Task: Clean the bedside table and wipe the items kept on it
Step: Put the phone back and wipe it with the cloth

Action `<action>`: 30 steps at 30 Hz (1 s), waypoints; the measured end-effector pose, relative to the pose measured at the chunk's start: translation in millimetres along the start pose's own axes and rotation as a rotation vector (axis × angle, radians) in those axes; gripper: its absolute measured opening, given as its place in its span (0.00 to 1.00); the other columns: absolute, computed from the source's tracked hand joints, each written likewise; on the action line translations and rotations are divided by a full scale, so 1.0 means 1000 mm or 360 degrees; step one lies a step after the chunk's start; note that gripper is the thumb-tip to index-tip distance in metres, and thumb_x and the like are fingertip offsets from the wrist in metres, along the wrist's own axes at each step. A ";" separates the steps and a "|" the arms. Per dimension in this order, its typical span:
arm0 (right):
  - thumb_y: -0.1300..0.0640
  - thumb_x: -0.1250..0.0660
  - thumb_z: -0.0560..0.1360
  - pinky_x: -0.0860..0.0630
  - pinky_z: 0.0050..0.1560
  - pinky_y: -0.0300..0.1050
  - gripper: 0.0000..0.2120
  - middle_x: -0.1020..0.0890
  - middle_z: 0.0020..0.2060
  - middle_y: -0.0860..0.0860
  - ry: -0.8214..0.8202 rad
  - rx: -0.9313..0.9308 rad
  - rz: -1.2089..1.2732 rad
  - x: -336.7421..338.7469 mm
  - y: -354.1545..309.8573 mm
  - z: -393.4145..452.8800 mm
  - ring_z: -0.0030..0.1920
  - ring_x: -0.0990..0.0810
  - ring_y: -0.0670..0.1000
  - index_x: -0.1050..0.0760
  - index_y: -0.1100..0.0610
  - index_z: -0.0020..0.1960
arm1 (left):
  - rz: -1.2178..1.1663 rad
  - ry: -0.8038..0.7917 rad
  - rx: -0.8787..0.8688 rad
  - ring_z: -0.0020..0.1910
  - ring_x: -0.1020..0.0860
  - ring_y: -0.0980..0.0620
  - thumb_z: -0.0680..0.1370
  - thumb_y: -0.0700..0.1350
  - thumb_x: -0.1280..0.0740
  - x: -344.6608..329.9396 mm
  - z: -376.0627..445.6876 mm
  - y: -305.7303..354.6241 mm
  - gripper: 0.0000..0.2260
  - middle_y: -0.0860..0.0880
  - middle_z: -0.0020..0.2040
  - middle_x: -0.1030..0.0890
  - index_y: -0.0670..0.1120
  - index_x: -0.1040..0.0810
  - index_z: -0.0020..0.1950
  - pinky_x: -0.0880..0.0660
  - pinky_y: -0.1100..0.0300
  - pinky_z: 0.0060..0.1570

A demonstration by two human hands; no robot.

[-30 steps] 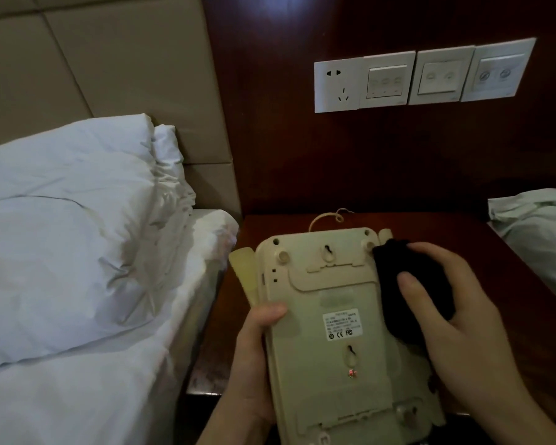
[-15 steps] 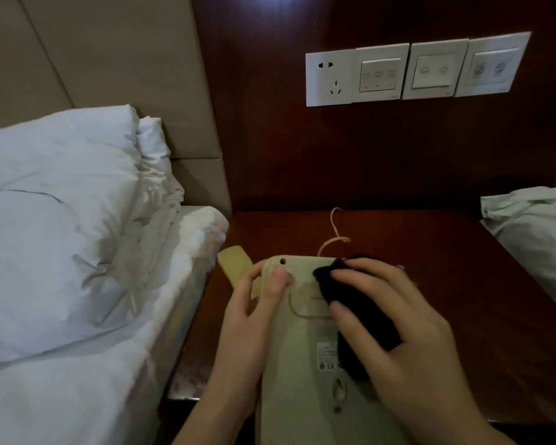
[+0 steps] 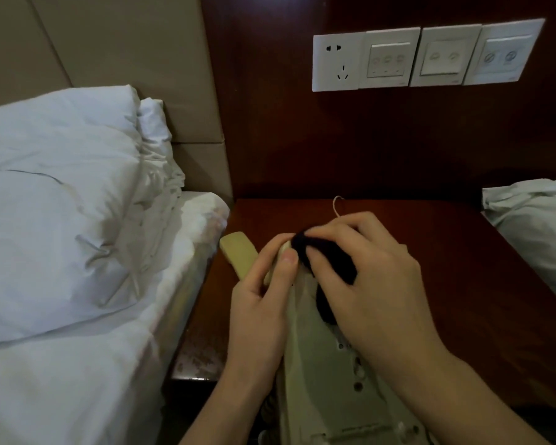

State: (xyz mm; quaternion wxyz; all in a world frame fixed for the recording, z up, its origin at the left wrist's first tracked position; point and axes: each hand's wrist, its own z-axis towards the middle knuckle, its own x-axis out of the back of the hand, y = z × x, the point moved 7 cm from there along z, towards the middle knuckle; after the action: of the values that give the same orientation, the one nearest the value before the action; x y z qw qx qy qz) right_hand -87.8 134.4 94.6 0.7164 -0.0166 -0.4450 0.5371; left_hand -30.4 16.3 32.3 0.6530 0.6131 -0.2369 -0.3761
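Observation:
A cream telephone (image 3: 318, 377) is turned underside up over the dark wooden bedside table (image 3: 463, 284). My left hand (image 3: 260, 309) grips its left edge near the top, thumb on the underside. My right hand (image 3: 373, 284) holds a black cloth (image 3: 328, 258) bunched under its fingers and presses it on the phone's top end. The cream handset (image 3: 239, 256) sticks out to the left behind my left hand. A thin cream cord (image 3: 337, 207) loops on the table beyond my fingers.
A bed with white pillows (image 3: 61, 203) and sheet lies directly left of the table. More white bedding (image 3: 536, 226) lies at the right edge. A socket and switch panels (image 3: 421, 56) sit on the dark wood wall behind. The table's front left corner (image 3: 199, 354) looks worn.
The cloth in my right hand has moved from the phone's right side up and left to its top end. My left hand slid up the left edge. The phone tilted away, showing less underside.

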 end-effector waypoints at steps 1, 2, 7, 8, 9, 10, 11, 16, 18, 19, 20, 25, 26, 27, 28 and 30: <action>0.50 0.34 0.77 0.25 0.49 0.39 0.09 0.24 0.50 0.42 0.0005 -0.0011 0.0014 -0.001 -0.002 0.003 0.49 0.24 0.43 0.20 0.47 0.57 | 0.0004 0.0006 -0.0015 0.52 0.15 0.58 0.82 0.47 0.35 0.001 0.000 0.001 0.10 0.55 0.52 0.13 0.54 0.17 0.59 0.21 0.68 0.45; 0.49 0.34 0.77 0.23 0.47 0.41 0.09 0.25 0.49 0.42 -0.0009 -0.0027 0.0005 0.000 -0.002 0.004 0.48 0.24 0.43 0.20 0.46 0.56 | 0.0000 0.0020 -0.0027 0.52 0.15 0.57 0.82 0.47 0.35 0.002 0.000 0.002 0.10 0.54 0.52 0.13 0.54 0.16 0.59 0.21 0.67 0.45; 0.45 0.36 0.76 0.23 0.46 0.45 0.10 0.29 0.44 0.39 -0.0132 -0.0102 -0.0127 0.008 0.004 -0.005 0.43 0.26 0.42 0.21 0.42 0.55 | 0.0010 0.0025 -0.0014 0.42 0.16 0.63 0.82 0.47 0.34 0.001 -0.005 0.005 0.08 0.58 0.45 0.13 0.55 0.17 0.57 0.23 0.70 0.38; 0.46 0.36 0.77 0.24 0.45 0.41 0.09 0.29 0.44 0.40 -0.0076 -0.0108 -0.0131 0.009 0.005 -0.001 0.43 0.26 0.42 0.21 0.43 0.55 | 0.0023 0.0016 -0.0027 0.41 0.17 0.64 0.82 0.47 0.34 -0.001 -0.007 0.006 0.08 0.59 0.44 0.13 0.56 0.17 0.57 0.23 0.70 0.37; 0.47 0.35 0.77 0.27 0.43 0.38 0.09 0.29 0.45 0.41 -0.0011 -0.0128 -0.0153 0.011 0.007 0.005 0.44 0.26 0.42 0.21 0.45 0.56 | 0.0036 0.0011 -0.0046 0.39 0.17 0.65 0.82 0.47 0.34 -0.002 -0.009 0.007 0.08 0.59 0.43 0.13 0.55 0.17 0.57 0.23 0.70 0.36; 0.49 0.34 0.78 0.30 0.43 0.35 0.09 0.28 0.46 0.42 0.0036 -0.0164 -0.0190 0.013 0.009 0.011 0.45 0.26 0.43 0.21 0.47 0.56 | 0.0044 0.0003 -0.0060 0.38 0.18 0.64 0.82 0.48 0.34 -0.003 -0.010 0.008 0.09 0.58 0.42 0.13 0.55 0.17 0.59 0.23 0.70 0.36; 0.50 0.34 0.78 0.32 0.42 0.33 0.09 0.28 0.47 0.43 0.0045 -0.0192 -0.0217 0.014 0.011 0.014 0.45 0.27 0.43 0.20 0.48 0.57 | 0.0039 -0.0002 -0.0061 0.38 0.17 0.63 0.81 0.48 0.34 -0.004 -0.011 0.008 0.09 0.57 0.42 0.13 0.54 0.17 0.59 0.23 0.69 0.35; 0.44 0.36 0.75 0.21 0.46 0.46 0.11 0.28 0.45 0.39 -0.0080 -0.0074 -0.0076 0.014 -0.009 -0.009 0.43 0.25 0.40 0.21 0.42 0.55 | -0.0021 0.0019 -0.0046 0.46 0.15 0.60 0.81 0.48 0.33 -0.002 -0.009 0.008 0.09 0.56 0.48 0.13 0.55 0.16 0.57 0.21 0.68 0.42; 0.45 0.35 0.75 0.21 0.46 0.48 0.11 0.27 0.45 0.39 -0.0014 -0.0094 -0.0100 0.013 -0.001 -0.009 0.43 0.25 0.41 0.21 0.44 0.56 | 0.0003 0.0015 -0.0036 0.44 0.16 0.61 0.81 0.48 0.34 -0.003 -0.009 0.006 0.08 0.57 0.47 0.13 0.55 0.16 0.57 0.22 0.69 0.40; 0.47 0.34 0.76 0.23 0.45 0.41 0.11 0.27 0.45 0.40 0.0017 -0.0114 -0.0138 0.012 0.006 -0.007 0.42 0.26 0.41 0.20 0.45 0.56 | 0.0009 0.0024 -0.0031 0.42 0.16 0.63 0.81 0.48 0.34 -0.003 -0.009 0.004 0.09 0.57 0.45 0.13 0.54 0.16 0.58 0.23 0.70 0.38; 0.48 0.34 0.76 0.27 0.44 0.33 0.11 0.27 0.46 0.41 0.0047 -0.0135 -0.0181 0.013 0.011 -0.005 0.42 0.27 0.40 0.20 0.47 0.57 | 0.0005 0.0032 -0.0024 0.39 0.17 0.63 0.82 0.48 0.34 -0.003 -0.010 0.004 0.09 0.57 0.43 0.13 0.54 0.16 0.58 0.23 0.69 0.37; 0.49 0.33 0.76 0.33 0.43 0.27 0.11 0.26 0.49 0.42 0.0286 -0.0327 -0.0038 0.051 0.041 -0.017 0.47 0.28 0.34 0.21 0.47 0.58 | -0.0059 0.0046 0.0014 0.37 0.17 0.60 0.80 0.49 0.33 -0.004 -0.008 0.000 0.08 0.54 0.42 0.13 0.56 0.16 0.56 0.21 0.66 0.35; 0.49 0.33 0.76 0.33 0.44 0.29 0.11 0.25 0.49 0.42 0.0295 -0.0355 -0.0001 0.058 0.045 -0.019 0.48 0.27 0.34 0.22 0.46 0.57 | -0.0063 0.0064 0.0015 0.38 0.17 0.60 0.80 0.49 0.33 -0.003 -0.007 -0.001 0.08 0.55 0.43 0.13 0.57 0.16 0.56 0.21 0.67 0.36; 0.49 0.33 0.75 0.32 0.44 0.31 0.10 0.25 0.48 0.42 0.0240 -0.0369 0.0005 0.060 0.048 -0.022 0.49 0.26 0.36 0.22 0.45 0.56 | -0.0059 0.0072 0.0014 0.39 0.17 0.61 0.80 0.49 0.33 -0.002 -0.007 -0.003 0.08 0.56 0.44 0.13 0.57 0.16 0.56 0.21 0.67 0.36; 0.48 0.32 0.75 0.32 0.45 0.32 0.10 0.25 0.48 0.40 0.0121 -0.0386 -0.0014 0.056 0.049 -0.024 0.49 0.25 0.37 0.22 0.43 0.56 | -0.0055 0.0070 0.0018 0.39 0.17 0.61 0.80 0.49 0.33 -0.002 -0.007 -0.003 0.08 0.56 0.43 0.13 0.56 0.16 0.56 0.22 0.68 0.36; 0.46 0.33 0.74 0.33 0.45 0.28 0.11 0.26 0.48 0.36 -0.0126 -0.0411 -0.0089 0.040 0.048 -0.030 0.48 0.26 0.35 0.21 0.41 0.56 | -0.0052 0.0061 0.0029 0.38 0.17 0.61 0.80 0.49 0.33 -0.002 -0.006 -0.005 0.09 0.56 0.43 0.13 0.54 0.16 0.57 0.22 0.68 0.35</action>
State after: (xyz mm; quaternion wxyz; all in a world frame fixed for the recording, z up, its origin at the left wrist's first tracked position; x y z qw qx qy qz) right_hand -102.8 199.7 77.3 0.7049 -0.0750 -0.5386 0.4554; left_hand -27.4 21.9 27.2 0.6456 0.6299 -0.2178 -0.3728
